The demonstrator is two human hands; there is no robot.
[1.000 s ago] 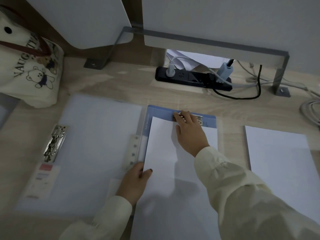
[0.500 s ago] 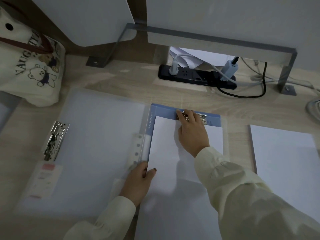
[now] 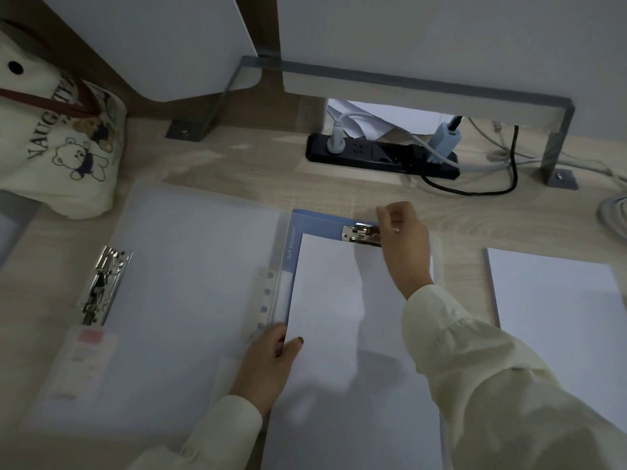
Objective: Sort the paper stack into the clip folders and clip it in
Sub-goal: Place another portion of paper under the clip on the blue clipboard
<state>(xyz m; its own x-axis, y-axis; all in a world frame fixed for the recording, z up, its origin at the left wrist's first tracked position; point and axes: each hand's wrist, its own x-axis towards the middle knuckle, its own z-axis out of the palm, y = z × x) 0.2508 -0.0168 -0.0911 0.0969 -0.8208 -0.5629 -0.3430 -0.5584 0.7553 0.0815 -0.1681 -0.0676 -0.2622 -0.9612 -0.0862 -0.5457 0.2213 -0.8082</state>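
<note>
White paper sheets (image 3: pixel 339 317) lie in the blue clip folder (image 3: pixel 294 242) (unclipped, apparently): right hand (image 3: pixel 402 244) fingers pinch the metal clip (image 3: pixel 361 234), left hand (image 3: pixel 271 361) fingers grip the sheets' edge; the right-side white paper stack (image 3: pixel 556 310) remains.

Desk (image 3: pixel 237 171): pale matt woodgrain. Clip (image 3: pixel 361 234) at 12 o'clock: shiny metal. Folder cover (image 3: pixel 190 300): frosted translucent plastic. Paper (image 3: pixel 339 334): smooth matt. Bag (image 3: pixel 68 157) at 10 o'clock: cloth.

Hands (image 3: pixel 268 359) on paper (image 3: pixel 339 317) and clip (image 3: pixel 363 234)
</note>
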